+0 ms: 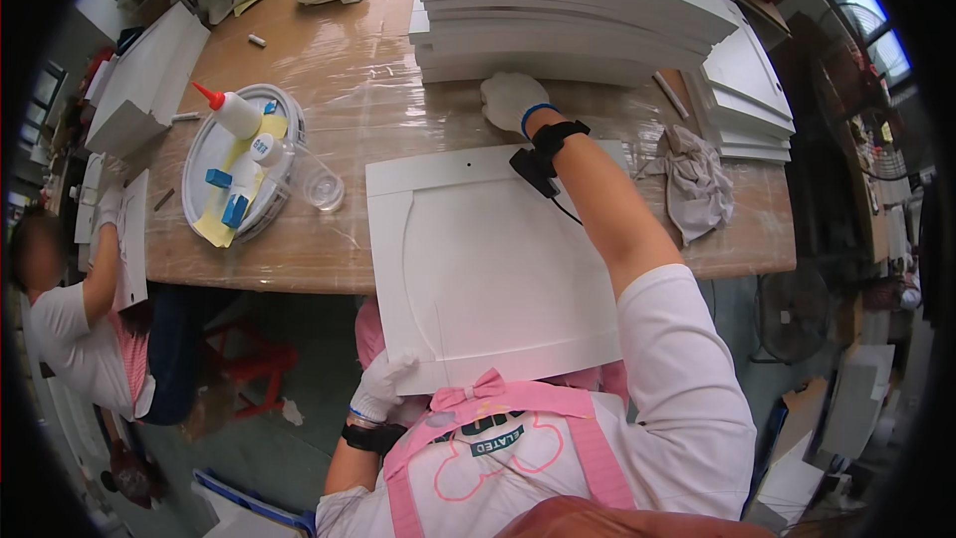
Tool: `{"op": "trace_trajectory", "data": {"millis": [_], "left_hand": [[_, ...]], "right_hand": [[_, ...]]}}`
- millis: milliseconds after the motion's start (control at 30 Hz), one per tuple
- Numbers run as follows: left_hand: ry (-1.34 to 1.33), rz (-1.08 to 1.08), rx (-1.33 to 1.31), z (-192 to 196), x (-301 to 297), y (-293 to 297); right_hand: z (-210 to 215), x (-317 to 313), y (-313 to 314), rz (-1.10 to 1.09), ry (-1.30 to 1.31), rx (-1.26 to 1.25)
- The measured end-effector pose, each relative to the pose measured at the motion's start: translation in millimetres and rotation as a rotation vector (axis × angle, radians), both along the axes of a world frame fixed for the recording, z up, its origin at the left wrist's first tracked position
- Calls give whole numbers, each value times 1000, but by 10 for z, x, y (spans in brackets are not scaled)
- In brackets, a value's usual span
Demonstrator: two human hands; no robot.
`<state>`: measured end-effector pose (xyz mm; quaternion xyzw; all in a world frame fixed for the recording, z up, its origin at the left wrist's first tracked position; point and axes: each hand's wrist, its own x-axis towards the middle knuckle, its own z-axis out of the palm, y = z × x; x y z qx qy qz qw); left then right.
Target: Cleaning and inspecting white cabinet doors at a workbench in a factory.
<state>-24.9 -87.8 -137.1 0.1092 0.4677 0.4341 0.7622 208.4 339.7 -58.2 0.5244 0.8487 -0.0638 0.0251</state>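
A white framed panel (518, 259) lies partly on the table's near edge and partly over my lap. My left hand (386, 384), in a white glove, grips its near left corner. Beyond the panel's far edge, my right hand (513, 102), also gloved, is curled close to the tabletop. It is just in front of a tall stack of white panels (568, 45). Its fingers are bunched, and whatever they may hold is hidden. A dark strap with a small black device (538, 169) sits on my right wrist, over the panel's far edge.
Left on the plastic-covered table (368, 70) is a round white lid (194, 194) with a red-tipped glue bottle (237, 115) and blue blocks. Beside it stands a clear cup (324, 189). A crumpled cloth (694, 184) lies right. A co-worker (90, 339) handles a panel far left.
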Motion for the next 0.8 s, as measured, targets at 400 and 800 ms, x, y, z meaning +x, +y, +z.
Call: {"op": "trace_trajectory", "data": {"millis": [400,800], "left_hand": [[130,-49,100,130,65,40],[306,-26,124,124,-94,58]], "right_hand": [[93,153,-92,11,146,-141],[778,2059,-1432,-465,858,-96]]}}
